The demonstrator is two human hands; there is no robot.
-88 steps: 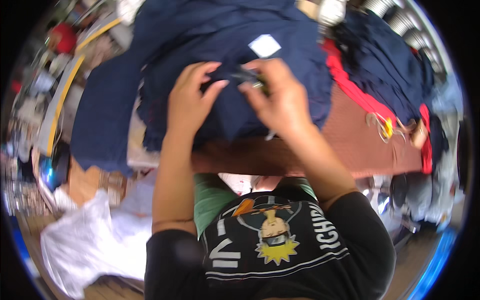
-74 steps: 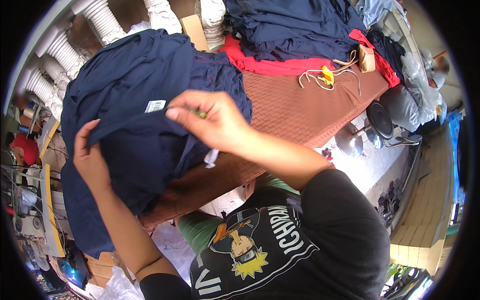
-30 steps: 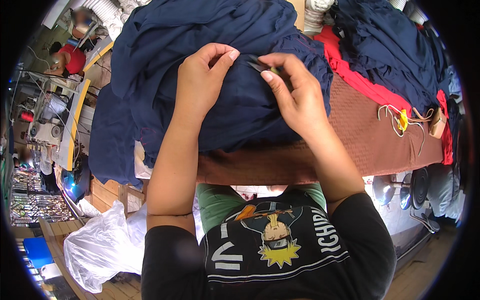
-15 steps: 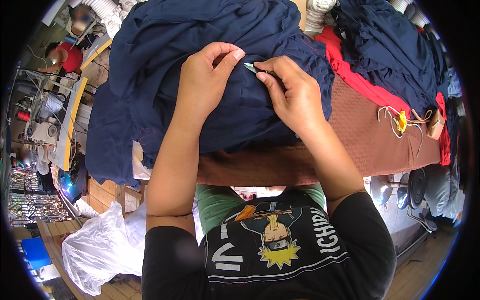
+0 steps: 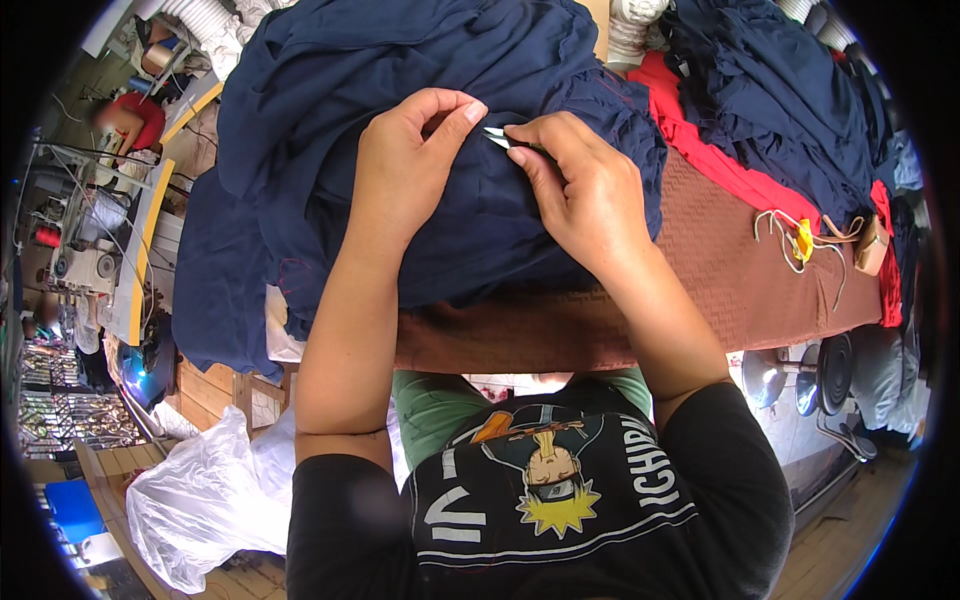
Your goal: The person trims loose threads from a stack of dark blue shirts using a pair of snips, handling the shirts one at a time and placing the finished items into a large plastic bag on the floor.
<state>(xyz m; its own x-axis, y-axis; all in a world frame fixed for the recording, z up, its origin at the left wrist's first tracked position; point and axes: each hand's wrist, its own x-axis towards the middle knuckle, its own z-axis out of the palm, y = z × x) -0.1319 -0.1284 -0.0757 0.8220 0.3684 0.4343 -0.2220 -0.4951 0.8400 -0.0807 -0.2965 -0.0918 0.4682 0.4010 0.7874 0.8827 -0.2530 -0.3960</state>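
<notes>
A large heap of navy blue fabric [image 5: 310, 140] lies bunched in front of me. My left hand [image 5: 415, 150] is over it, thumb and forefinger pinched together. Whatever is between those fingertips is too small to make out. In my right hand [image 5: 590, 175] is a small pair of thread snips [image 5: 497, 137], gripped between thumb and fingers. Its short pale blades point left toward my left fingertips, a small gap away, just above the fabric. The handles are mostly hidden inside my right hand.
A brown cloth [image 5: 720, 260] covers the table. Rightward lie more navy fabric [image 5: 780, 110], a red strip [image 5: 720, 155], cords with a yellow piece [image 5: 804, 242] and a tan block [image 5: 872, 248]. Sewing machines [image 5: 90, 262] and a person in red [image 5: 138, 120] are at left.
My hands have barely shifted; the snips' blades are slightly farther left and look a little more spread. At far left, the person in red has moved slightly.
</notes>
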